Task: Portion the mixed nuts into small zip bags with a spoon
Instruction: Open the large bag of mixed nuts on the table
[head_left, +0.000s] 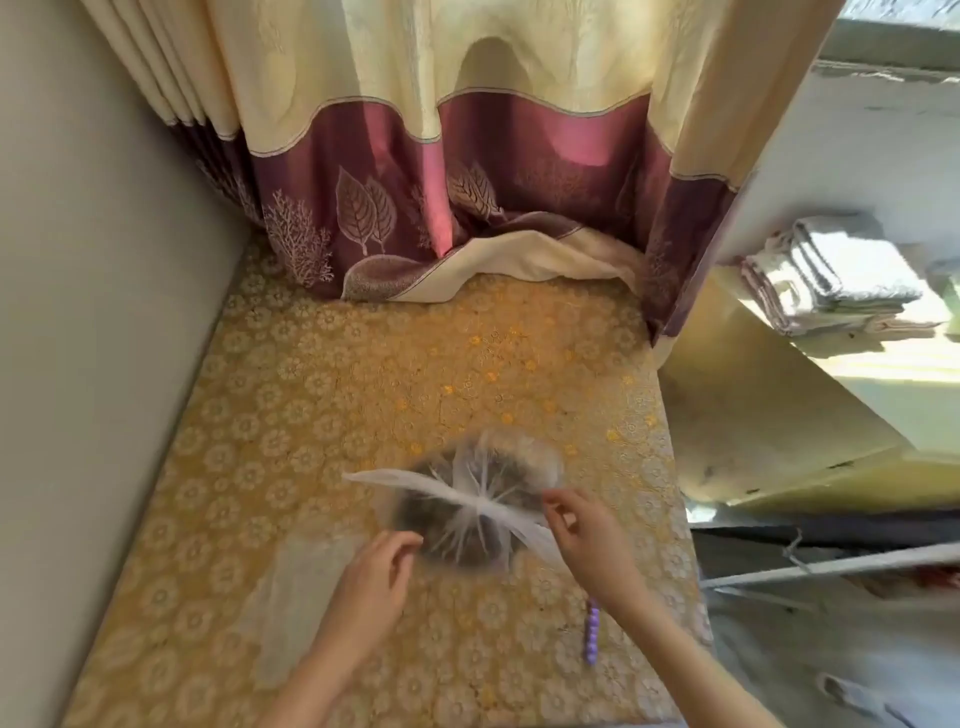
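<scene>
Far left of frame: plain grey-beige wall, running down beside the tabletop.

Lower left: stack of small clear zip bags flat on the yellow floral-patterned tabletop, motion-blurred, just left of the left forearm.

Lower centre: left hand hovers at the near-left edge of the clear knotted plastic bag of dark mixed nuts. Fingers loosely curled, grip narrow, thumb and forefinger near each other; nothing visibly held. Contact with the bag: cannot tell, blur.

Centre: nut bag sits on the tabletop, neck gathered into a knot at the middle, two white twisted tails running out left and right.

Top centre: cream and maroon curtain with leaf print, hem pooled on the far edge of the tabletop.

Right of centre: right hand at the bag's right tail, fingertips pinching the plastic, grip closed on it.

Lower right of centre: purple beaded-handle spoon lying on the tabletop, just beside the right forearm; bowl end hidden.

Right edge, mid-height: folded grey and white towels on a sunlit ledge, well apart from the tabletop.
</scene>
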